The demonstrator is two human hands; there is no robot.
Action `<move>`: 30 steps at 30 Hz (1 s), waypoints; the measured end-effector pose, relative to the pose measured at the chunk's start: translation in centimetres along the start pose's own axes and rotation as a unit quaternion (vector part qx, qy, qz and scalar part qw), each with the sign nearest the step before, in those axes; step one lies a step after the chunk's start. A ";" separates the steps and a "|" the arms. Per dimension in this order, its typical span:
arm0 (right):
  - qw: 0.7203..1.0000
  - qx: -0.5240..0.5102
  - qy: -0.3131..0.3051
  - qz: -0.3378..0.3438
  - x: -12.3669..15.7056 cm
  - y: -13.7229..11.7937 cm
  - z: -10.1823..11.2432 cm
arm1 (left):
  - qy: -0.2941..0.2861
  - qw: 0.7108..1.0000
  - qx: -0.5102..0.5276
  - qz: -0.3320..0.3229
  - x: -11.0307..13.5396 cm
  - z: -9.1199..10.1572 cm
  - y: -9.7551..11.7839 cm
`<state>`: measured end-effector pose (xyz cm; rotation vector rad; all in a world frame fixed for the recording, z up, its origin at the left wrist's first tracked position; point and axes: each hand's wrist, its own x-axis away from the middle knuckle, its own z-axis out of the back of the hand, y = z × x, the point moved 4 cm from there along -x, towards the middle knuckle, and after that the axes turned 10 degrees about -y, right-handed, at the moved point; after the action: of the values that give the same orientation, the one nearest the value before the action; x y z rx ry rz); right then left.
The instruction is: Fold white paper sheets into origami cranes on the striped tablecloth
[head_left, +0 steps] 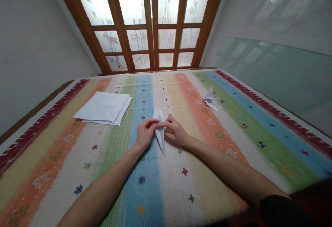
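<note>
A narrow piece of folded white paper (160, 138), pointed at its near end, is between my hands over the middle of the table. My left hand (145, 132) pinches its left edge with thumb and forefinger. From the other side, my right hand (175, 132) grips it, with the fingertips close to those of the left. The fingers cover the paper's middle; its far end shows two upright points. Off to the right stands a folded paper crane (211, 99), apart from both hands.
A stack of white paper sheets (103, 107) lies at the left, its edges uneven. The striped tablecloth (141, 199) covers the table. Beyond the far edge are wooden doors with glass panes (153, 47). A glass panel (275, 74) leans along the right wall.
</note>
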<state>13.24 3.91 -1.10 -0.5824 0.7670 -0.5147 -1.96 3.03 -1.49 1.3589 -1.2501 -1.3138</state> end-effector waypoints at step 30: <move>0.892 -0.347 0.177 -0.230 -0.2 1.3 -0.9 | -0.003 1.000 -0.011 -0.009 0.3 -0.6 -0.4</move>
<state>12.72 4.67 -2.41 -1.3854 1.1801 -0.7986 -1.31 2.78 -1.91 1.3541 -1.2272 -1.3416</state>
